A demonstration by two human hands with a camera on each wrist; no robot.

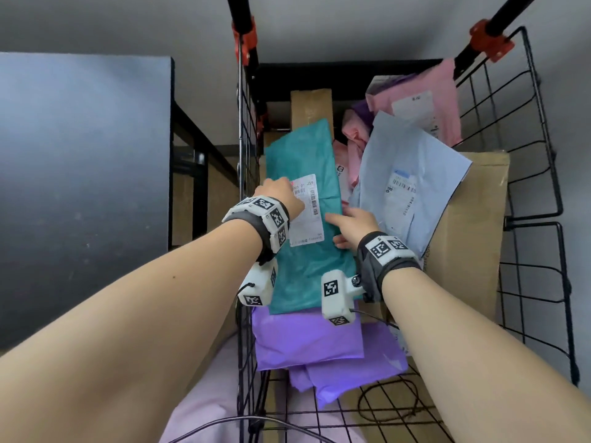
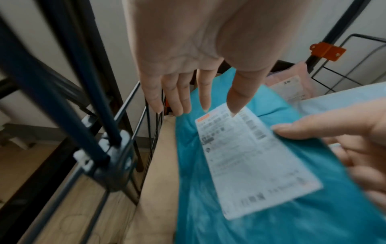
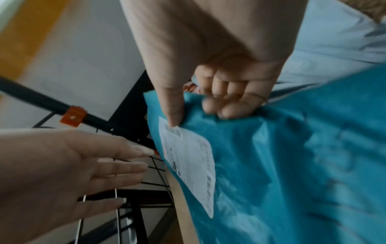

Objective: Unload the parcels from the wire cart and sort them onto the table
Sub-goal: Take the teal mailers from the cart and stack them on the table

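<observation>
A teal plastic mailer (image 1: 300,161) with a white shipping label (image 1: 308,212) lies on top of the parcels in the black wire cart (image 1: 540,174). My right hand (image 1: 351,225) grips the mailer's right edge, thumb on top near the label and fingers curled under, as the right wrist view shows (image 3: 208,105). My left hand (image 1: 281,196) hovers over the mailer's left side with straight fingers (image 2: 177,99), holding nothing. In the left wrist view the teal mailer (image 2: 271,214) and its label (image 2: 250,158) fill the lower right.
Around it the cart holds a pale blue mailer (image 1: 406,180), pink mailers (image 1: 425,100), purple mailers (image 1: 307,340) and brown cardboard boxes (image 1: 470,225). A dark table surface (image 1: 80,174) stands left of the cart. A cable lies on the cart floor (image 1: 387,401).
</observation>
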